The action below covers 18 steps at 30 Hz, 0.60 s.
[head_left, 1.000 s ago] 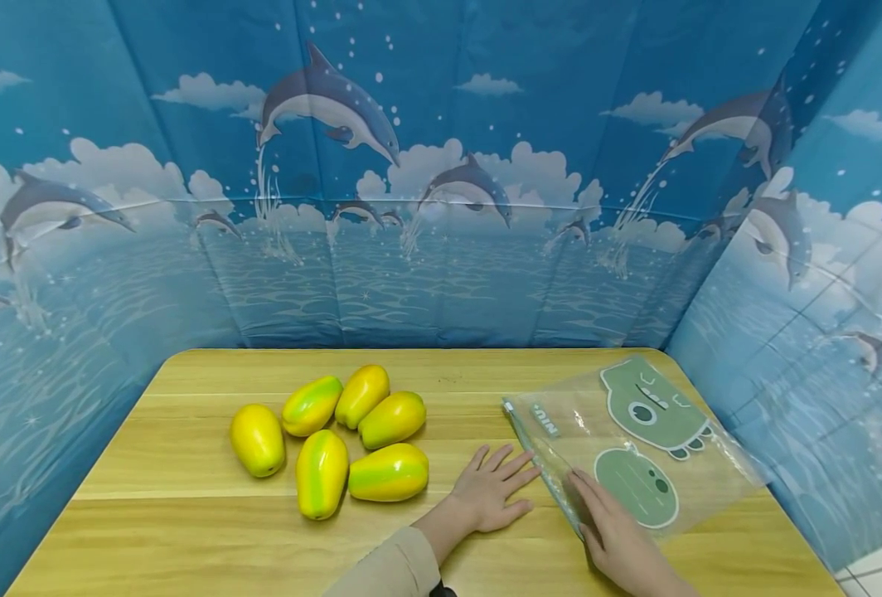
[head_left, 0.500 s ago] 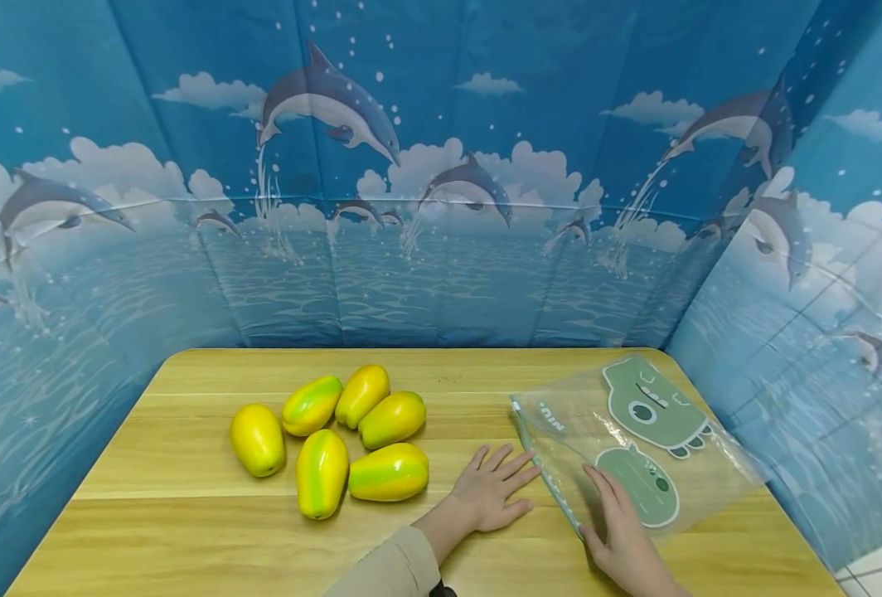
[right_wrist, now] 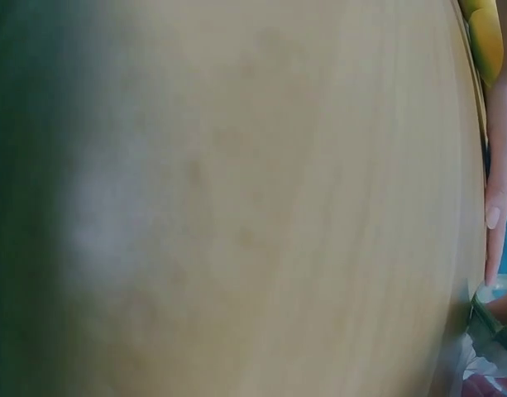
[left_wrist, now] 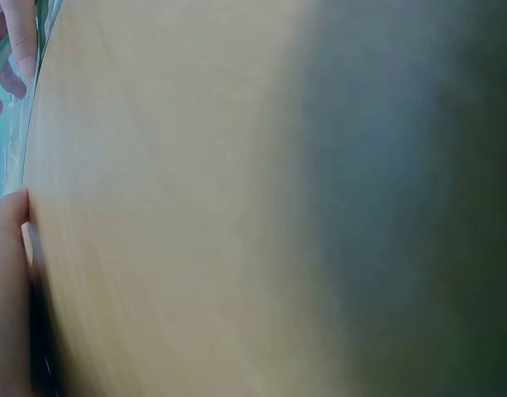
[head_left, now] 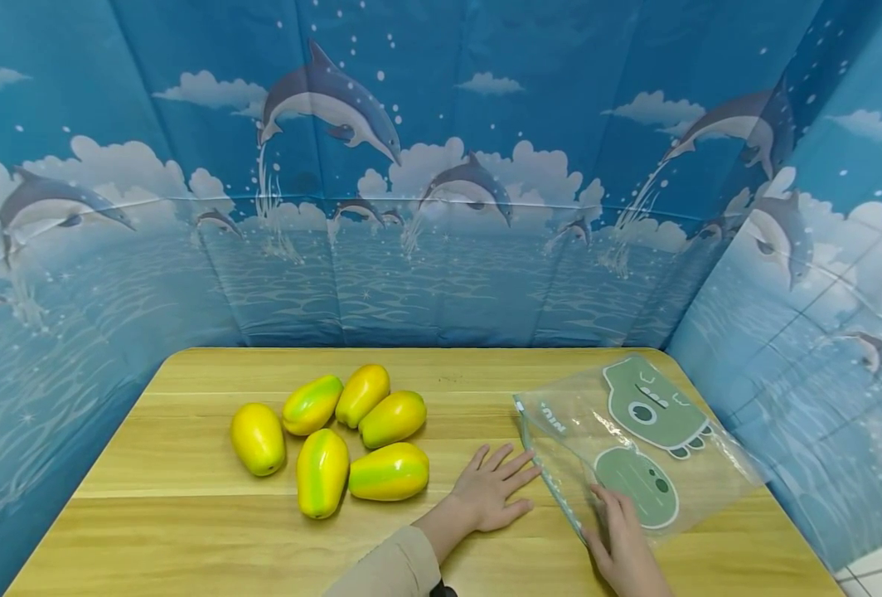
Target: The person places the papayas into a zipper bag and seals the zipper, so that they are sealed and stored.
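Observation:
A clear zip bag (head_left: pixel 571 464) with green dinosaur prints lies on the right side of the table, its mouth edge facing left. My left hand (head_left: pixel 489 489) rests flat with fingers spread, its fingertips at that edge. At the near end of the mouth my right hand (head_left: pixel 623 535) pinches the bag's upper layer, which stands lifted off the lower one. In the left wrist view the right hand's fingers (left_wrist: pixel 20 37) show beside the bag's edge. The right wrist view has the green edge strip (right_wrist: pixel 485 318) by the right hand's fingers, mostly cut off by the frame.
Several yellow-green papayas (head_left: pixel 322 474) lie grouped on the left half of the wooden table (head_left: pixel 187 539). Behind and beside the table hangs a blue curtain (head_left: pixel 441 274) printed with dolphins. Both wrist views are mostly filled by blurred tabletop.
My right hand has shifted slightly right and toward me, its fingers curling more. The bag's upper layer has parted from the lower at the mouth. My left hand and the papayas have stayed put.

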Tool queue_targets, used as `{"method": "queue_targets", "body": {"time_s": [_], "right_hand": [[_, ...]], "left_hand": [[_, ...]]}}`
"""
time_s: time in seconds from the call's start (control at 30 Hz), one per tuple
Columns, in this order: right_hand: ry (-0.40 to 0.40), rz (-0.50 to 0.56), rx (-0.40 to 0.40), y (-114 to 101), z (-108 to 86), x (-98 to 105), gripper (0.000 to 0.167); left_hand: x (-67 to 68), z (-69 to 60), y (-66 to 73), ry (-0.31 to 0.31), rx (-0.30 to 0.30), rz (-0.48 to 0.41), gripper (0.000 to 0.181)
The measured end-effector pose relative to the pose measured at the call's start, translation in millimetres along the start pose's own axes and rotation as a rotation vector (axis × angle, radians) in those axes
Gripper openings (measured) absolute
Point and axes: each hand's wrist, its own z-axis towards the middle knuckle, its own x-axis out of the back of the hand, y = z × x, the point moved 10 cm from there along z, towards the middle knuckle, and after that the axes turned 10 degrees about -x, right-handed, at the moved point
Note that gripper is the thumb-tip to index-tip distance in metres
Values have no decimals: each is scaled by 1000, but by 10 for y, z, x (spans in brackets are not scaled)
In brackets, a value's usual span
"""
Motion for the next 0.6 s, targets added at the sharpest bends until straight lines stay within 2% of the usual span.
{"method": "queue_targets", "body": {"time_s": [0.13,0.23,0.33,0.47,0.6], "right_hand": [[-7,0,-6,6,-18,-12,62],[-10,40,-20,24,-15,-3,68],[26,89,-29,44,-6,35,77],[116,179,10,26,10,129,90],[165,258,38,-1,23,202,99]], "left_hand": [[-4,0,-6,-4,2,4,53],[-16,1,-7,-11,1,-2,54],[-32,4,-8,-22,1,-21,54],[-32,6,-9,-24,2,-22,54],[-8,-5,-3,-12,-1,-16,54]]}}
